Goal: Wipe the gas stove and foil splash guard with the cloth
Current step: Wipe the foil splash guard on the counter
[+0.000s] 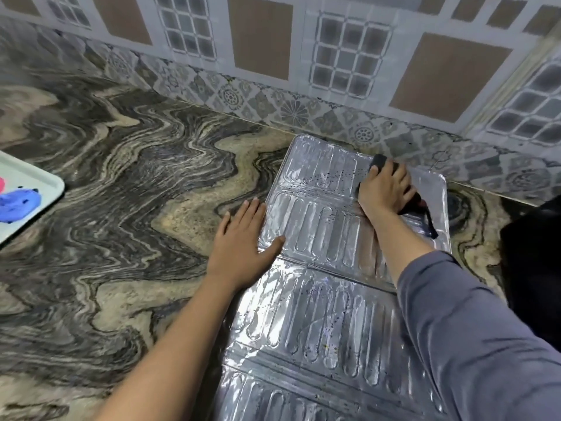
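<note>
head view is showing the foil splash guard [328, 268] lying flat on the countertop [121, 177]. the left hand [243, 238], spread flat, is pinning its left edge; the right hand [385, 189] is pressing a dark cloth [380, 161] near its far end. the foil is looking thin and easily creased, so flat palms are probably suiting it best.

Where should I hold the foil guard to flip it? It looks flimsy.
Probably by its left long edge, coming from the counter side. The foil guard lies flat and hinged in panels, so pinch near a fold, where the left hand rests. The right hand presses the cloth on the far panel.
</note>
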